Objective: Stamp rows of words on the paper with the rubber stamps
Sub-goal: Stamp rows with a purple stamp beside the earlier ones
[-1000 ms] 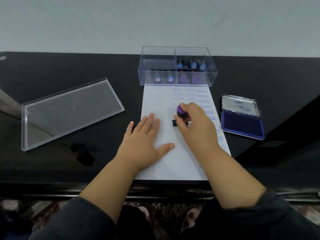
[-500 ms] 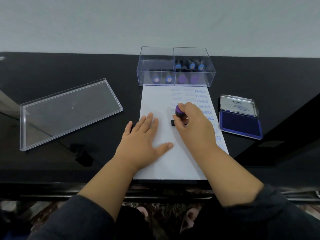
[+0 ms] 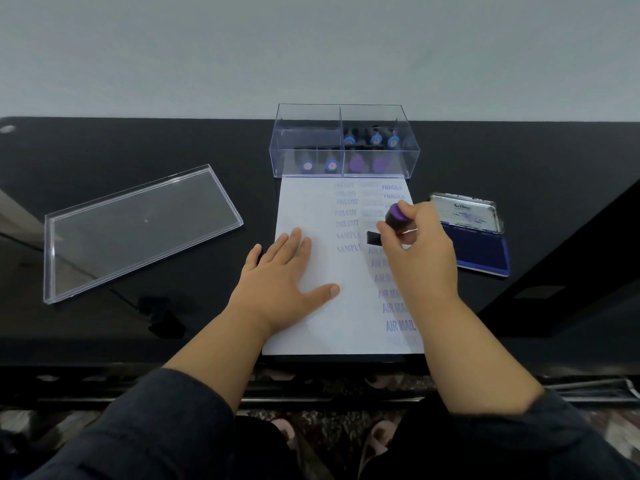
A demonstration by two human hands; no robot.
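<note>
While the left hand (image 3: 285, 271) lies flat w/ fingers spread on the paper (image 3: 313, 320), pinning the sheet to the black table (image 3: 485, 161), the right hand (image 3: 420, 252) has its fingers curled round the purple-topped stamp (image 3: 391, 225), which looks lifted just off the sheet over its right-middle part, black base pointing left; whether the base touches the paper can't be told. Progress, judged from the print: approx. 3 columns started up top, i.e. FAX OUT x5 then SAMPLE x2 in the leftmost printed column, a faint unreadable middle column w/ AIR MAIL rows running down below it, and FRAGILE on the right, partly hidden by the hand. Left third of the sheet and the area under SAMPLE are unprinted, so roughly half seems left. Ink pad (image 3: 479, 249) sits open just right of the paper. More stamps stand in the clear box (image 3: 346, 168) at the sheet's top edge; its lid (image 3: 138, 226) lies well off to the left.
</note>
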